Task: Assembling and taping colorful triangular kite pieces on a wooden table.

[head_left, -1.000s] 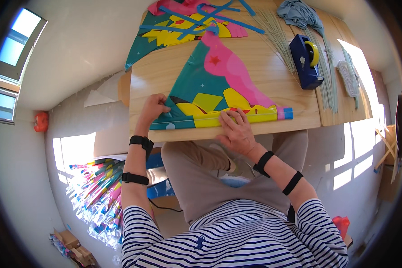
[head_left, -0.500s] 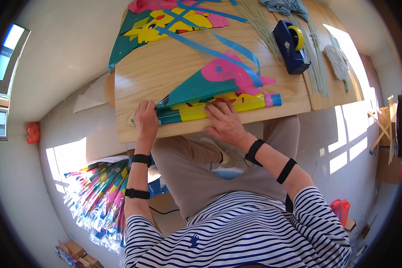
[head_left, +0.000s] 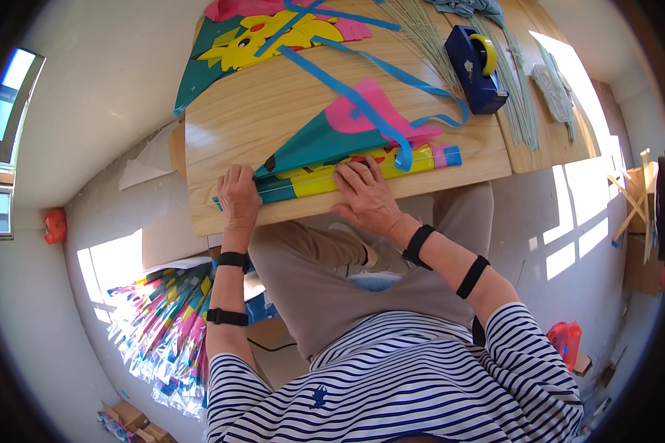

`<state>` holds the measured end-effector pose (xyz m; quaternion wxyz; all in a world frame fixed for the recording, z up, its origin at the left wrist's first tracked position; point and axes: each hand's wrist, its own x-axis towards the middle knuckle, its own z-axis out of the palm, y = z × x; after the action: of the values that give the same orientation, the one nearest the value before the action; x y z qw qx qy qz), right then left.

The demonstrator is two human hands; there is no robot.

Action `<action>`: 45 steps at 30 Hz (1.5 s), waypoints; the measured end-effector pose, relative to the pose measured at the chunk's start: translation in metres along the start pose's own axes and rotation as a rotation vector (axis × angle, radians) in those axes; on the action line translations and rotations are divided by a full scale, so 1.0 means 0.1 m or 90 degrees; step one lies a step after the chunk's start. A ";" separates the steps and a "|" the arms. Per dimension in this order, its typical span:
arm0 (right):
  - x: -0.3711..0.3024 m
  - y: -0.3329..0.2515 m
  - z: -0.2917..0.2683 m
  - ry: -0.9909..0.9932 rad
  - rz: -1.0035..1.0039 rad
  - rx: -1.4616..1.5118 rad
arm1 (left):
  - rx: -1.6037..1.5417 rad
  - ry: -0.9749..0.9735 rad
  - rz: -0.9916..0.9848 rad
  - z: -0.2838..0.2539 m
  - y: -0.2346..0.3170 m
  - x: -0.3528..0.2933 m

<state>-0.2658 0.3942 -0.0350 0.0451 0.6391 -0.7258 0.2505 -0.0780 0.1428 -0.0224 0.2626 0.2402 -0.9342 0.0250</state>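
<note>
A partly rolled kite (head_left: pixel 312 142) of green, pink and yellow sheet lies along the near edge of the wooden table. Its near side is folded into a flat roll (head_left: pixel 303 186) with a thin white rod along it. At the narrow left end, my left hand (head_left: pixel 239 198) is closed on the kite, fingertips bent over the sheet. My right hand (head_left: pixel 365 193) grips the roll near its middle, its fingers curved over the yellow part and hiding some of it. A blue ribbon (head_left: pixel 347 92) trails across the kite, its curled end resting by the roll's right part.
Farther back lies another kite sheet (head_left: pixel 295 35) with a yellow cartoon figure. At the right stand a blue tape dispenser (head_left: pixel 473 77), thin rods (head_left: pixel 521 118), a clear plastic box (head_left: pixel 553 92) and a grey-blue cloth (head_left: pixel 471 7). Wrapped kites (head_left: pixel 166 325) are heaped below left.
The ribbon has shifted: its loose end now curls down by the roll, and another stretch loops out to the right. Both hands stay on the kite in nearly the same places.
</note>
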 end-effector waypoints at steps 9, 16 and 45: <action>-0.02 -0.07 0.02 0.007 -0.027 -0.115 | -0.019 0.020 0.048 0.00 -0.02 -0.03; 0.04 -0.07 -0.10 -0.012 -0.030 -0.102 | -0.015 0.023 0.062 0.01 -0.03 -0.05; -0.07 -0.01 0.08 -0.038 0.016 -0.054 | -0.141 -0.126 -0.179 -0.27 -0.25 -0.06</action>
<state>-0.2617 0.3969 -0.0438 0.0472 0.6346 -0.7447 0.2011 -0.0495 0.1282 -0.0045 0.1955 0.3389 -0.9098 -0.1384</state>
